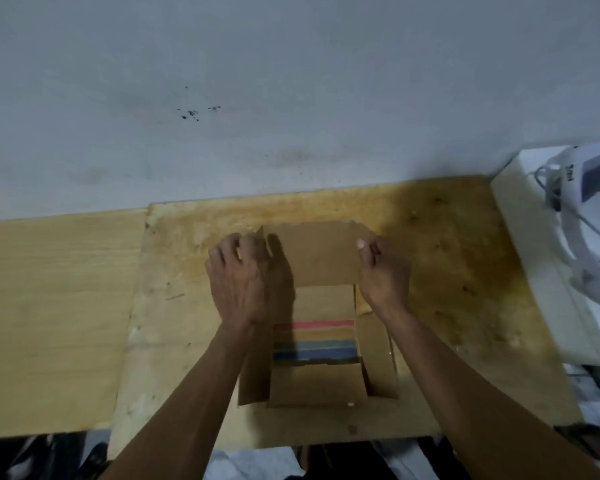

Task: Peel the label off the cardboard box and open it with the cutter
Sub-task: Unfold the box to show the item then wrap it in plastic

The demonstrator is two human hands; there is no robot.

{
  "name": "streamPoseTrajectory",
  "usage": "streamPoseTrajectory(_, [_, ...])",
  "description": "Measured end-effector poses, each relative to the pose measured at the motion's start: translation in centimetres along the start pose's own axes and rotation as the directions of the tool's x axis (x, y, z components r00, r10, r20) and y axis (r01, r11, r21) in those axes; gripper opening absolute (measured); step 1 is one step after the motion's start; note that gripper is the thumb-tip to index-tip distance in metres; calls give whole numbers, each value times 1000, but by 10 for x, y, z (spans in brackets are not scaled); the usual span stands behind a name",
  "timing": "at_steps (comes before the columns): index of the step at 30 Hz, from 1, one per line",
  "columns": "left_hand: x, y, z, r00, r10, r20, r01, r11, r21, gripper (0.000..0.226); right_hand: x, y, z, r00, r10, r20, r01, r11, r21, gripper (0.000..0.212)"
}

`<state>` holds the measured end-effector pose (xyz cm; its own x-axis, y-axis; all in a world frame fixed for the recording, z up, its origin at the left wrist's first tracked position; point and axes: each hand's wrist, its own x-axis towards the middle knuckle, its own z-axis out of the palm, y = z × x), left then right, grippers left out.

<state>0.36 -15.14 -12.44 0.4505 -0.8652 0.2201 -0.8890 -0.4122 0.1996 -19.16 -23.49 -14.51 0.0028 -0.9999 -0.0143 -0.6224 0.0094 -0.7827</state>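
head view: i see the cardboard box open, its far flap spanning crosswise between left hand and right hand, both curled gripping its ends.

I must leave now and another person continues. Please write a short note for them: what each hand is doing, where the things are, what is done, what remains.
Left hand: fingers curled on the far-left corner of the cardboard box.
Right hand: pinches the right edge of the far flap.
The box sits on the wooden board, flaps spread open; coloured stripes show inside.
Done: box is open. No label visible on the box.
The cutter is not in view.
Left: perhaps only folding the flaps fully back.
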Motion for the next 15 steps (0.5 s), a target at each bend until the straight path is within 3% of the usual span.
streamPoseTrajectory(3, [-3, 11, 10, 964, 163, 208, -196, 969, 150, 63, 12, 9, 14, 1000, -15, -24, 15, 999, -32, 27])
streamPoseTrajectory(5, [-7, 12, 18, 909, 114, 402, -194, 967, 164, 72, 17, 11, 21, 1000, 1, 4, -1, 1000, -23, 15])
streamPoseTrajectory(7, [-9, 8, 26, 857, 59, 512, -166, 972, 166, 81, 19, 13, 30, 999, 7, 47, -5, 999, -50, 37])
streamPoseTrajectory(10, [-11, 2, 36, 809, 24, 588, -146, 976, 161, 96, 16, 19, 31, 991, -47, 125, 82, 953, -292, 54])
streamPoseTrajectory(15, [-15, -10, 46, 748, -14, 664, -128, 978, 165, 108, 1, 42, 25, 944, -120, 307, 292, 737, -610, 39])
